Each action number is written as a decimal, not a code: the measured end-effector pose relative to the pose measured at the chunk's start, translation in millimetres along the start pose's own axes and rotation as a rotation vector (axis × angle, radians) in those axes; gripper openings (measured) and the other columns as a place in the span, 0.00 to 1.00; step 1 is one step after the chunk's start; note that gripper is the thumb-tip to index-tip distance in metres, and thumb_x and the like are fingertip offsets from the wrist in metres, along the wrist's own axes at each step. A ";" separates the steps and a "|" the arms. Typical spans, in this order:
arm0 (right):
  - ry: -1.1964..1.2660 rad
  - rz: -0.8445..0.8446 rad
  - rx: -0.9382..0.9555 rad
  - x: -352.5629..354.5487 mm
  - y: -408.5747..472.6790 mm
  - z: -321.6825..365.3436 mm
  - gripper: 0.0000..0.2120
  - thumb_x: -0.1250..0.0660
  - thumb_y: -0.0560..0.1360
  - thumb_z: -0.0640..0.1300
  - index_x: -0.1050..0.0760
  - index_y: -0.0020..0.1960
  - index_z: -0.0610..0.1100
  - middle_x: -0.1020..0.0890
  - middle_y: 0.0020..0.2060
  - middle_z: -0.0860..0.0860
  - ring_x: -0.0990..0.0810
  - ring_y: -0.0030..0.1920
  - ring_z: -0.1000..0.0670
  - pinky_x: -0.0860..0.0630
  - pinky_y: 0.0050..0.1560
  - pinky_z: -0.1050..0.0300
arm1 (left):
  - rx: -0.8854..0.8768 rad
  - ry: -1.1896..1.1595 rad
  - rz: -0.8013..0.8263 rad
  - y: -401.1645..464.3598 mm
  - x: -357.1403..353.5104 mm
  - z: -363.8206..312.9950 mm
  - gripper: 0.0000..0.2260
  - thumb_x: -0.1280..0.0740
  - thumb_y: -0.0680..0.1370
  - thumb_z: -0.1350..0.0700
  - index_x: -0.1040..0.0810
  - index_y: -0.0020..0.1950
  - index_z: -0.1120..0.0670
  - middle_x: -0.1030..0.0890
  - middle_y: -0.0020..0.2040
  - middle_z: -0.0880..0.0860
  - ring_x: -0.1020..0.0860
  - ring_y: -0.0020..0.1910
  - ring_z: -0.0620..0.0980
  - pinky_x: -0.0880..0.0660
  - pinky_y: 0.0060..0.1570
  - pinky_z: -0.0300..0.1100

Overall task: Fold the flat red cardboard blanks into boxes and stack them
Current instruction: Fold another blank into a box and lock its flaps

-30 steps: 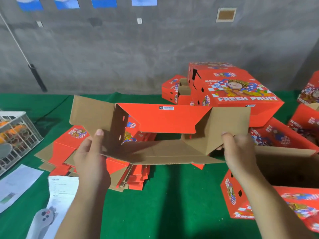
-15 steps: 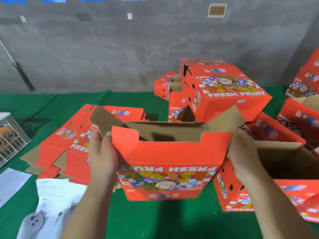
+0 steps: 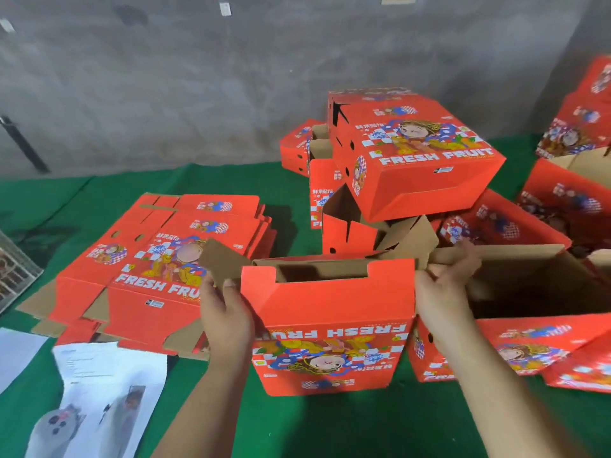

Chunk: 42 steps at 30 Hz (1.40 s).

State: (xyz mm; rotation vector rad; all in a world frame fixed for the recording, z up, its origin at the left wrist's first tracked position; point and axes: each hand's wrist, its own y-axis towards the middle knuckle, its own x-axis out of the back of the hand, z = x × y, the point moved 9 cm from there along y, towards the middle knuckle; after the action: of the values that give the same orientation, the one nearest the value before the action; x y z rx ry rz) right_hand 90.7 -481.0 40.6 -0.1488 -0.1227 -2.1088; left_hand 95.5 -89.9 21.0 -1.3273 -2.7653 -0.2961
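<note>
Green cloth covers the table (image 3: 297, 424); at centre frame, left hand (image 3: 224, 312) and right hand (image 3: 443, 285) each grip the half-folded red cardboard box (image 3: 327, 325) by its brown end flaps, which could buckle if pushed unevenly.

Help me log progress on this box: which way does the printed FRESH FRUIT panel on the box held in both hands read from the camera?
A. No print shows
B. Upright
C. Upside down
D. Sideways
C: on the held box, gripped at its sides by the left hand and right hand, the FRESH FRUIT lettering and the cartoon figure below it appear inverted, unlike the upright print on the flat blanks.
</note>
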 end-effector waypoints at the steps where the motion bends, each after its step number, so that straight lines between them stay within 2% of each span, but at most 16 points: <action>1: -0.005 0.003 0.005 -3.2 -2.5 -4.5 0.41 0.39 0.78 0.32 0.56 0.79 0.58 0.20 0.55 0.50 0.18 0.49 0.63 0.21 0.50 0.64 | -0.002 0.028 -0.037 -0.7 5.5 7.0 0.14 0.39 0.86 0.56 0.28 0.71 0.54 0.19 0.57 0.54 0.21 0.60 0.55 0.27 0.61 0.54; 3: 0.005 -0.075 0.054 1.0 -8.1 -3.6 0.39 0.35 0.78 0.37 0.53 0.79 0.55 0.23 0.60 0.39 0.19 0.58 0.47 0.22 0.64 0.45 | -0.062 0.019 -0.073 -0.4 11.8 7.2 0.17 0.36 0.84 0.54 0.33 0.73 0.49 0.21 0.47 0.51 0.20 0.48 0.44 0.26 0.48 0.47; 5: -0.095 -0.235 0.238 17.4 -18.0 13.0 0.37 0.31 0.78 0.49 0.47 0.79 0.47 0.27 0.64 0.39 0.24 0.64 0.43 0.27 0.68 0.41 | -0.162 0.047 -0.045 1.0 8.8 -4.1 0.21 0.34 0.83 0.55 0.34 0.74 0.46 0.26 0.40 0.48 0.23 0.38 0.41 0.29 0.39 0.39; 7: -0.230 -0.285 0.547 14.6 -39.5 44.1 0.27 0.32 0.78 0.54 0.32 0.71 0.41 0.26 0.60 0.44 0.25 0.62 0.42 0.28 0.66 0.41 | -0.216 0.099 -0.018 0.9 4.9 -12.1 0.23 0.33 0.83 0.55 0.35 0.76 0.47 0.27 0.38 0.45 0.24 0.37 0.42 0.31 0.37 0.39; 9: -0.415 -0.089 0.842 -23.1 -65.9 72.2 0.15 0.33 0.78 0.53 0.24 0.60 0.45 0.22 0.53 0.50 0.24 0.56 0.44 0.28 0.61 0.44 | -0.264 0.119 -0.002 -0.4 2.8 -16.0 0.23 0.33 0.83 0.57 0.35 0.76 0.48 0.26 0.38 0.43 0.24 0.37 0.43 0.31 0.37 0.36; 11: -0.636 0.176 0.950 -69.4 -84.2 76.2 0.11 0.33 0.77 0.52 0.22 0.58 0.50 0.21 0.49 0.55 0.24 0.54 0.45 0.26 0.57 0.45 | -0.314 0.158 -0.007 -1.0 3.4 -18.4 0.23 0.34 0.83 0.57 0.35 0.76 0.49 0.26 0.40 0.37 0.24 0.38 0.40 0.32 0.36 0.31; 15: -0.716 0.241 0.810 -89.8 -75.5 69.0 0.20 0.31 0.76 0.48 0.22 0.68 0.51 0.21 0.55 0.52 0.26 0.57 0.44 0.26 0.61 0.44 | -0.344 0.240 0.002 -0.3 1.7 -20.2 0.22 0.35 0.84 0.54 0.36 0.76 0.44 0.26 0.41 0.41 0.25 0.39 0.42 0.34 0.35 0.38; 21: -0.838 0.282 0.914 -98.3 -81.3 58.1 0.17 0.31 0.74 0.49 0.23 0.62 0.50 0.26 0.54 0.52 0.27 0.58 0.44 0.28 0.60 0.44 | -0.375 0.309 0.049 2.8 -4.0 -23.9 0.24 0.34 0.82 0.56 0.35 0.77 0.43 0.29 0.40 0.42 0.27 0.39 0.44 0.34 0.35 0.43; 25: -0.956 0.272 0.789 -106.0 -69.9 52.0 0.24 0.31 0.74 0.56 0.28 0.67 0.51 0.28 0.58 0.51 0.30 0.60 0.43 0.31 0.61 0.45 | -0.442 0.415 0.084 -0.2 -6.2 -26.4 0.30 0.33 0.81 0.60 0.38 0.81 0.44 0.30 0.49 0.45 0.30 0.43 0.42 0.33 0.40 0.44; 32: -1.047 0.178 0.835 -108.5 -51.8 79.6 0.17 0.41 0.77 0.63 0.21 0.53 0.53 0.23 0.47 0.55 0.27 0.55 0.45 0.36 0.63 0.44 | -0.444 0.364 0.087 -2.1 -7.9 -30.7 0.29 0.36 0.82 0.60 0.40 0.80 0.43 0.31 0.65 0.50 0.23 0.48 0.46 0.30 0.40 0.45; 34: -1.088 0.215 0.806 -110.8 -43.7 81.5 0.24 0.46 0.77 0.65 0.20 0.61 0.54 0.21 0.54 0.56 0.28 0.59 0.47 0.39 0.66 0.44 | -0.477 0.354 0.069 -2.0 -6.5 -34.6 0.23 0.37 0.82 0.62 0.34 0.75 0.45 0.30 0.66 0.53 0.23 0.53 0.48 0.24 0.42 0.48; 35: -1.142 0.261 0.765 -112.6 -39.9 75.1 0.30 0.48 0.77 0.67 0.25 0.70 0.53 0.22 0.63 0.56 0.29 0.64 0.47 0.42 0.68 0.44 | -0.489 0.362 0.078 -1.5 -7.0 -34.6 0.20 0.38 0.82 0.64 0.30 0.70 0.46 0.30 0.68 0.54 0.22 0.55 0.54 0.22 0.45 0.50; 37: -1.248 0.378 0.676 -116.1 -36.0 52.7 0.40 0.52 0.77 0.70 0.47 0.83 0.51 0.38 0.80 0.55 0.39 0.74 0.46 0.50 0.73 0.44 | -0.505 0.433 0.109 -0.6 -9.3 -31.4 0.18 0.38 0.81 0.67 0.22 0.65 0.48 0.31 0.72 0.59 0.25 0.65 0.60 0.23 0.54 0.48; 38: -1.265 0.425 0.648 -117.5 -35.1 41.4 0.42 0.54 0.77 0.71 0.56 0.84 0.51 0.42 0.82 0.54 0.45 0.78 0.44 0.54 0.76 0.44 | -0.511 0.474 0.120 -0.5 -10.4 -30.2 0.18 0.37 0.81 0.68 0.20 0.65 0.51 0.30 0.74 0.62 0.27 0.70 0.59 0.24 0.56 0.48; 40: -1.247 0.492 0.615 -121.8 -31.2 28.7 0.42 0.58 0.77 0.72 0.58 0.84 0.51 0.38 0.81 0.52 0.53 0.82 0.45 0.61 0.79 0.44 | -0.507 0.506 0.144 -2.3 -13.0 -31.7 0.18 0.35 0.82 0.66 0.22 0.71 0.56 0.28 0.74 0.63 0.27 0.71 0.60 0.24 0.61 0.51; 42: -1.202 0.513 0.610 -127.6 -22.9 27.2 0.41 0.58 0.78 0.72 0.57 0.84 0.51 0.31 0.78 0.50 0.44 0.81 0.46 0.54 0.81 0.46 | -0.566 0.562 0.123 -6.0 -16.2 -38.7 0.22 0.31 0.80 0.64 0.25 0.75 0.60 0.24 0.71 0.61 0.25 0.64 0.62 0.28 0.62 0.53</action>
State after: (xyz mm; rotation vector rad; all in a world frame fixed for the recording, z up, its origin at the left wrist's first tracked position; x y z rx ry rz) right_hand 138.0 -357.4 47.0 -0.9398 -1.2619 -1.1527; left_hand 99.9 -113.7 55.8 -1.2329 -2.1838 -1.2896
